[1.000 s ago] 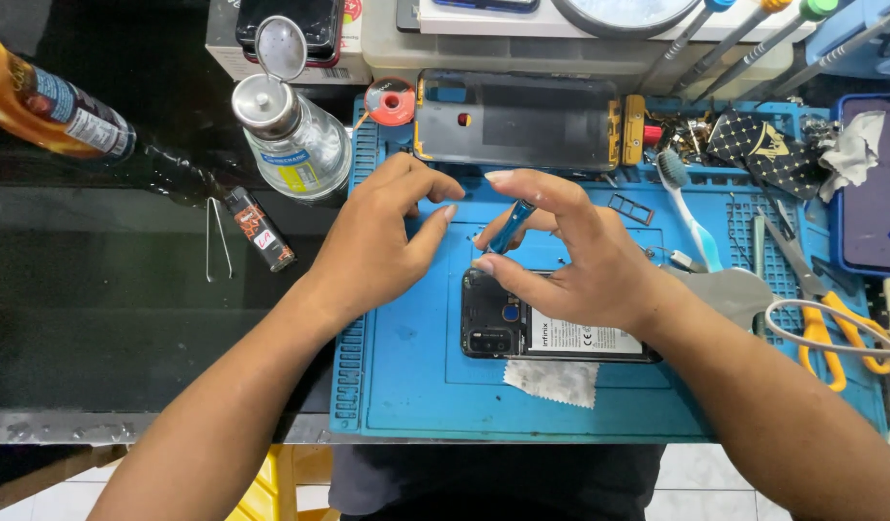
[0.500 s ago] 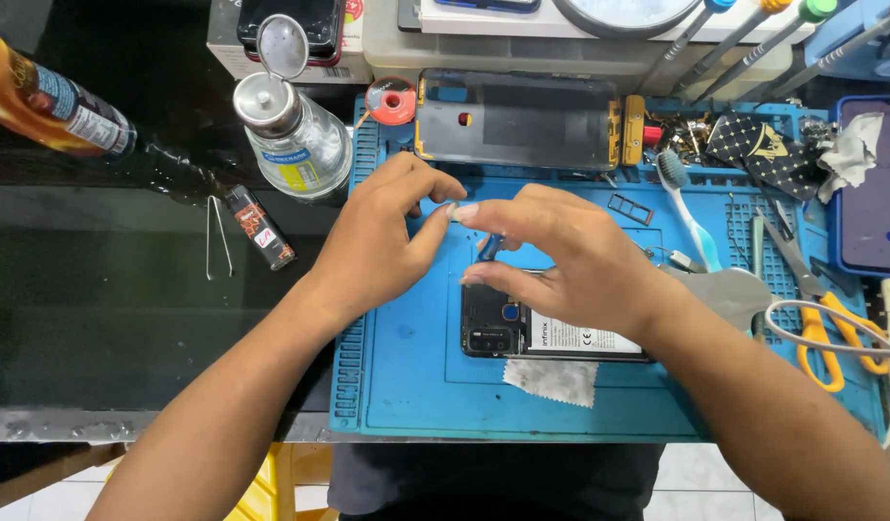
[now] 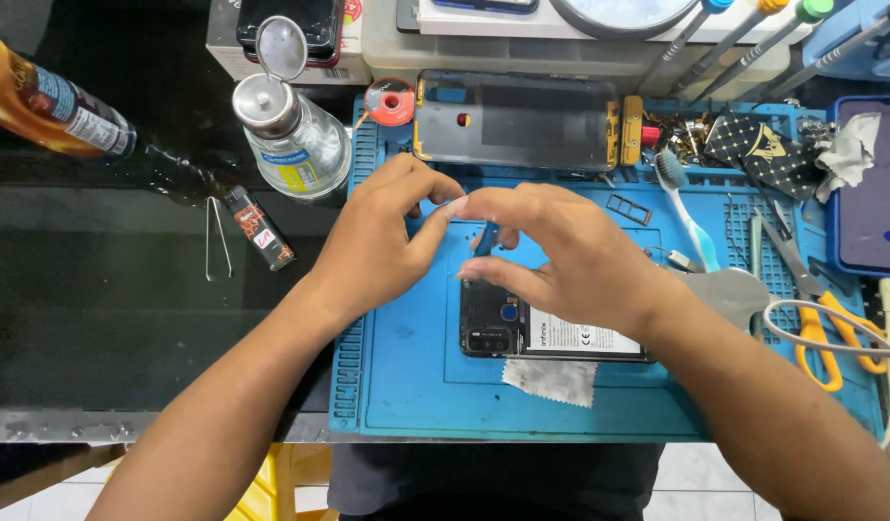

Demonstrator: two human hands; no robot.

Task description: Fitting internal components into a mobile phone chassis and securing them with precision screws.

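An opened black phone [image 3: 522,331] lies face down on the blue work mat [image 3: 406,386], its camera end to the left and a white label on its battery. My right hand [image 3: 561,260] hovers over it and pinches a small blue part [image 3: 486,237] between thumb and fingers. My left hand [image 3: 382,241] is just left of it, thumb and forefinger meeting the right hand's fingertips at the same small part. What the fingertips do to the part is hidden. A small white wipe [image 3: 549,381] lies below the phone.
The phone's back cover [image 3: 517,123] lies at the mat's top. A glass dispenser bottle [image 3: 292,145], an amber bottle [image 3: 54,106], tweezers [image 3: 218,249] and a lighter [image 3: 260,230] are at left. A toothbrush [image 3: 684,210], metal spatula [image 3: 730,289], orange scissors [image 3: 821,318] and a blue tray [image 3: 875,193] are at right.
My right hand has curled in over the small blue part and brought its fingertips to my left thumb; the part is now mostly covered. The phone has not moved.
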